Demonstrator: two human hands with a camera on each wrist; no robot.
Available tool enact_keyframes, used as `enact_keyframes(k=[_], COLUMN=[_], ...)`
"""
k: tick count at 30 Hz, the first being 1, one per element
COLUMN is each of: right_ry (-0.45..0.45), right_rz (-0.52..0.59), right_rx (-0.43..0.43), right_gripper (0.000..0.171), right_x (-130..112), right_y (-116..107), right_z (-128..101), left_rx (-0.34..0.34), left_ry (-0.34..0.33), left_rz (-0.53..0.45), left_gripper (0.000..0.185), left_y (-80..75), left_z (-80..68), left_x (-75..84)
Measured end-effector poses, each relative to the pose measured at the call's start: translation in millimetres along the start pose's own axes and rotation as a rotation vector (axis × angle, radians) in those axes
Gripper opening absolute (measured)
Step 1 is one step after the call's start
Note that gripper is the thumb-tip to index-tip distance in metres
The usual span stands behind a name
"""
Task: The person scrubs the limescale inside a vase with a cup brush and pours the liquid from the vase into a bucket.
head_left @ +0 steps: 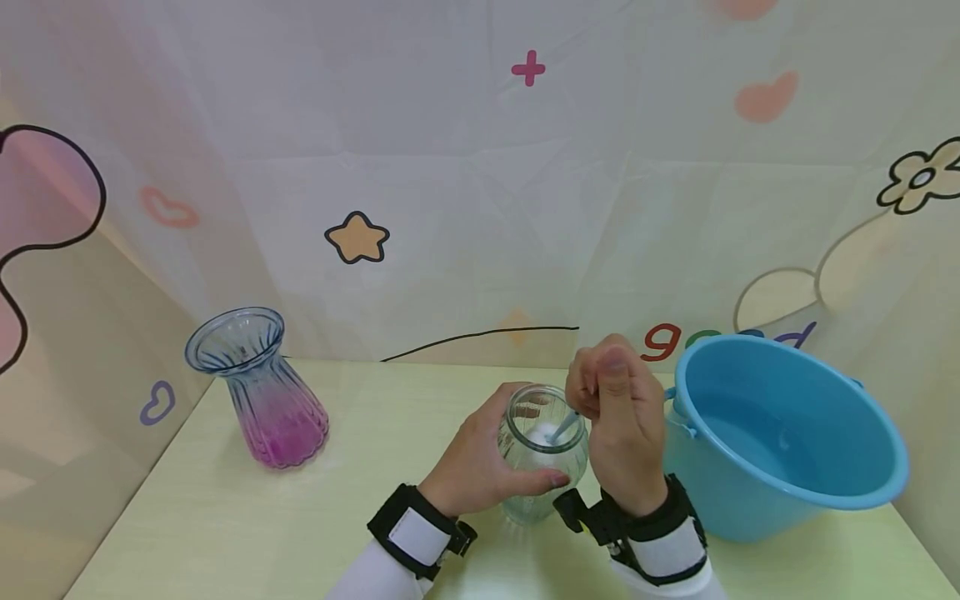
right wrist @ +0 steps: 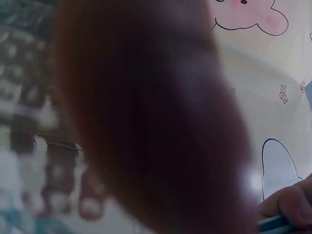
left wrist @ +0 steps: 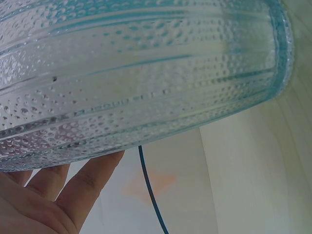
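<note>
Head view shows our left hand (head_left: 480, 467) wrapped around the clear jar (head_left: 542, 454) standing on the surface (head_left: 225, 517) beside the blue bucket (head_left: 780, 433), while our right hand (head_left: 618, 408) pinches a brush handle (head_left: 566, 427) dipping into it.

Backdrop (head_left: 480, 208) behind table: pink plus sign (head_left: 528, 68) near top edge. Lower right, coloured letters (head_left: 720, 339), partly hidden by bucket (head_left: 780, 433) rim: red "g", then green, blue, purple letters, probably "good". No other readable text.
</note>
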State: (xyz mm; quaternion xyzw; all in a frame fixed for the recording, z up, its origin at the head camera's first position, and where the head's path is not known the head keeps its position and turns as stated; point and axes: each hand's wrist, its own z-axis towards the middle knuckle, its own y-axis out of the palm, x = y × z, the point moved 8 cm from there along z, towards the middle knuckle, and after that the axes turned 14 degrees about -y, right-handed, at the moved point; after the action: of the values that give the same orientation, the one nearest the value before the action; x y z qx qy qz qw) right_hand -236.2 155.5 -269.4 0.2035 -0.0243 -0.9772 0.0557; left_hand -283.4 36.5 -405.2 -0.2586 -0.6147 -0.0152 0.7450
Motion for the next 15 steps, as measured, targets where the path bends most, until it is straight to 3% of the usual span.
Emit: enact_keyframes(k=[9,15], right_ry=[0.092,0.103], right_rz=[-0.076,-0.091], right_rx=[-0.058,-0.119], right_gripper=[0.038,0.034], right_x=[12,15], right_y=[5,11], right_z=[-6,-8], left_rx=[-0.031,-0.053], left_ry=[-0.013,-0.016], left_rz=[-0.038,-0.073], left_gripper=[0.083,0.081], left_y=[1.5,2.6], left_z=[0.5,1.5], left_x=[-0.8,-1.3])
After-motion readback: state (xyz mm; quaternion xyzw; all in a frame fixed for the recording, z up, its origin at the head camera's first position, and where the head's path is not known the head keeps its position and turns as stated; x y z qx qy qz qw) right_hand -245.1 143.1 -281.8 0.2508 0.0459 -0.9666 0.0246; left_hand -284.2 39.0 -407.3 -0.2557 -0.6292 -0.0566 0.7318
